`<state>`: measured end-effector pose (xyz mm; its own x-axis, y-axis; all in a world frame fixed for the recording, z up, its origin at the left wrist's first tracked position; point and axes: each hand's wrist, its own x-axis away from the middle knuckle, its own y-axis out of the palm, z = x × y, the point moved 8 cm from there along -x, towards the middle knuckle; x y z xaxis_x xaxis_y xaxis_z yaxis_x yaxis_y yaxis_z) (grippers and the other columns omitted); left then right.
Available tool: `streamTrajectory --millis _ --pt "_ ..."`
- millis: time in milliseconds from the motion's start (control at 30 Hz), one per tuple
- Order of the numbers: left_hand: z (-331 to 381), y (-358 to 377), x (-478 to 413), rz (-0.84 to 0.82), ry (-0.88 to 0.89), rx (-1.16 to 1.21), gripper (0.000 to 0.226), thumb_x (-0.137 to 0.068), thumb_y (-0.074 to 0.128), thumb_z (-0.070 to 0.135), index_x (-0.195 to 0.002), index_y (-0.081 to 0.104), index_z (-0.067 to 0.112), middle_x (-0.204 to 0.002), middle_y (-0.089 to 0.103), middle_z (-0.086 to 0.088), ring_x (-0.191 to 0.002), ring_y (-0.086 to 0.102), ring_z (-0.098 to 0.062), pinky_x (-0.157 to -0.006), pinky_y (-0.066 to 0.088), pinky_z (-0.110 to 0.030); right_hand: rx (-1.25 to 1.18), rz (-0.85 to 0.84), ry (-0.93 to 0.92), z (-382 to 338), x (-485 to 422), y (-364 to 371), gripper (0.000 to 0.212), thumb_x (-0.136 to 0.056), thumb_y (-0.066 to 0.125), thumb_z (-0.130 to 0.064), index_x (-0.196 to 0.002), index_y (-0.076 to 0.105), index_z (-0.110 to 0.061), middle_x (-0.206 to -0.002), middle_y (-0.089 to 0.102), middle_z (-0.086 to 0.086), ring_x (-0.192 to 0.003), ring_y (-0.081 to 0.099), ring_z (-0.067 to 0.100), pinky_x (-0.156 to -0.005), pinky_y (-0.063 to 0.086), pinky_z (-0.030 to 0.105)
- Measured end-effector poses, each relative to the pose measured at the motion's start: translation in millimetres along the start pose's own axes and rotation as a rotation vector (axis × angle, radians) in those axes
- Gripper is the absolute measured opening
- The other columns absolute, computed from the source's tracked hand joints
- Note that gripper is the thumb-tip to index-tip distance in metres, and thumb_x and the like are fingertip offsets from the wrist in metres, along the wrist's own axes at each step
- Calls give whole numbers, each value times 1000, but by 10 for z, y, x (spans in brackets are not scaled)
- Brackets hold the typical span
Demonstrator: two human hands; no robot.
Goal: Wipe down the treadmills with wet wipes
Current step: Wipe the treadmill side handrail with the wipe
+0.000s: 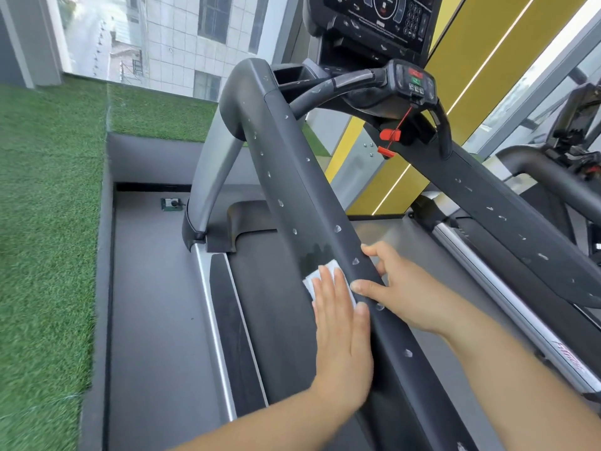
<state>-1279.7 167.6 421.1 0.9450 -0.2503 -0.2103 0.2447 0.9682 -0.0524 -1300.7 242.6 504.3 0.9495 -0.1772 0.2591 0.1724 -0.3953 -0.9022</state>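
Left grip (pixel 341 346) flat on wipe (pixel 313 276) (script (pixel 567 356) unreadable)
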Motion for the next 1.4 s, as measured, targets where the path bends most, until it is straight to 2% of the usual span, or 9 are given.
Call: streamTrajectory --millis 100,233,400,600,733,867,1033,1233,1400 --pt "16 -120 -291 62 -10 -23 54 -97 9 55 -142 -12 33 -152 -19 18 -133 -28 12 -107 -16 -9 27 -7 -29 2 -19 8 63 -91 56 -46 -143 25 -30 -128 43 -11 -98 49 9 -92 44 30" --pt "47 -165 -370 46 -43 35 57 -94 8 56 -145 -9 37 -152 -18 25 -134 -25 12 -108 -16 -9 60 5 -74 -3 -29 5 61 -92 54 -45 -142 26 -26 -120 39 -12 -94 48 10 -84 41 27" --pt "-7 -54 -76 51 -33 54 60 -88 8 63 -141 -12 42 -142 -22 40 -132 -26 15 -114 -12 -21 63 -5 -128 -1 -34 11 62 -92 53 -47 -143 24 -26 -147 34 -11 -121 49 11 -97 40 29" --pt "-19 -219 -527 88 -101 80 54 -95 12 56 -142 -8 38 -147 -15 30 -129 -26 17 -117 -10 -24 90 23 -172 -21 -28 1 67 -92 54 -46 -145 23 -21 -154 26 -8 -138 31 12 -106 31 26" --pt "-20 -122 -238 55 -79 149 63 -84 13 70 -139 -8 46 -146 -15 38 -131 -24 18 -113 -9 -17 69 20 -163 8 -23 33 65 -92 53 -47 -145 21 -25 -155 23 -11 -136 35 13 -103 33 27" --pt "-52 -195 -433 44 -125 151 58 -92 14 60 -142 -8 41 -143 -15 39 -128 -25 21 -119 -6 -29 80 21 -146 -2 6 10 62 -93 51 -47 -144 24 -25 -152 27 -14 -135 35 9 -105 33 28" --pt "11 -174 -370 38 -99 133 57 -89 14 52 -138 -11 41 -140 -18 40 -125 -27 23 -115 -12 -20 5 133 -73 -34 -143 -211 48 -90 51 -52 -132 39 -30 -109 52 -14 -94 52 6 -86 43 30" --pt "-41 -201 -427 39 -114 146 51 -94 15 47 -138 -10 39 -139 -18 40 -123 -27 25 -114 -11 -18 71 162 -86 -252 -402 -276 76 -84 61 -53 -144 25 -26 -111 53 -9 -100 52 12 -83 44 31" --pt "2 -172 -382 60 -119 147 46 -103 17 33 -138 -12 40 -143 -18 36 -126 -26 22 -114 -12 -17 78 160 -77 -281 -507 -218 68 -83 66 -47 -139 36 -21 -119 56 -4 -104 57 16 -86 48 33"
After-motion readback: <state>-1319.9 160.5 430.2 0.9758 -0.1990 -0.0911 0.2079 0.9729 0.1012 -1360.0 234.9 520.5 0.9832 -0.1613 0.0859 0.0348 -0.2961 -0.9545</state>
